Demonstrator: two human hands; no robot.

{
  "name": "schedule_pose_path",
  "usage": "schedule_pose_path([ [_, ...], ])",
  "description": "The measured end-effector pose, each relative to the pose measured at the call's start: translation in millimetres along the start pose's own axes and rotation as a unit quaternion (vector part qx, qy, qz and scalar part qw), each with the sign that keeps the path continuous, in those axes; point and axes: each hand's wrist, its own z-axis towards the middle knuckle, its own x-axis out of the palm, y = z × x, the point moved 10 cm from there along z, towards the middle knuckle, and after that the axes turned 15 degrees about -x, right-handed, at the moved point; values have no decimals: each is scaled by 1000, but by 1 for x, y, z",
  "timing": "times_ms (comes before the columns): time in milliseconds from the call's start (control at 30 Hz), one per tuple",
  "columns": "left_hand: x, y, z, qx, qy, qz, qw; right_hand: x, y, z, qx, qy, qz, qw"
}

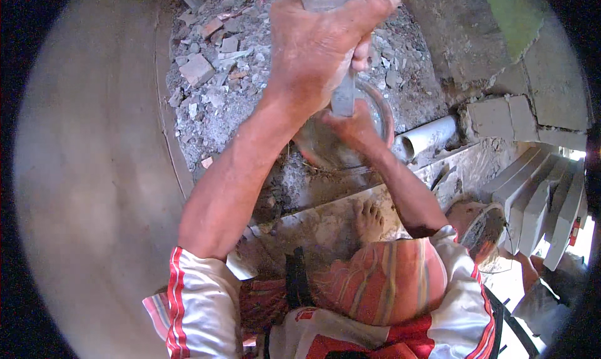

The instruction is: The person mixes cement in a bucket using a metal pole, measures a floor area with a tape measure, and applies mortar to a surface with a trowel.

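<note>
My left hand (316, 49) is closed round a long grey bar (344, 96), its thumb stretched along the upper part. The bar's broad top end rises past the hand toward the upper edge of the head view. Lower on the same bar, my right hand (357, 124) grips it, its fingers partly hidden and slightly blurred. Below and around the right hand sits a round pan (387, 111) with a reddish rim. The bar's lower end is hidden, so what kind of tool it is cannot be made out.
Broken rubble (219, 64) lies ahead. A bare wall (94, 171) stands on the left. To the right are a white pipe (432, 136), a bucket (485, 227) and several leaning slabs (532, 190). My bare foot (369, 220) rests on a pale ledge (325, 224).
</note>
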Motion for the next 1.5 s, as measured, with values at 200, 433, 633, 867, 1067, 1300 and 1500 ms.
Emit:
schedule_pose_path([
  [200,-6,-29,-8,64,-59,125,988,30,13,16,-29,17,85,996],
  [433,-22,-27,-6,82,-103,151,980,35,-6,54,-58,0,57,997],
  [633,-24,-10,-7,95,-62,68,991,14,-4,50,-102,12,8,995],
  [867,-6,7,0,79,11,38,996,-24,22,12,-84,6,-75,994],
  [1067,1,0,5,3,-22,73,997,-5,7,-6,30,-13,40,999],
  [1300,-3,-30,-9,44,-69,193,978,25,11,18,-23,-6,43,999],
  [1500,-12,-23,-14,138,-31,112,984,31,4,41,-98,0,56,994],
])
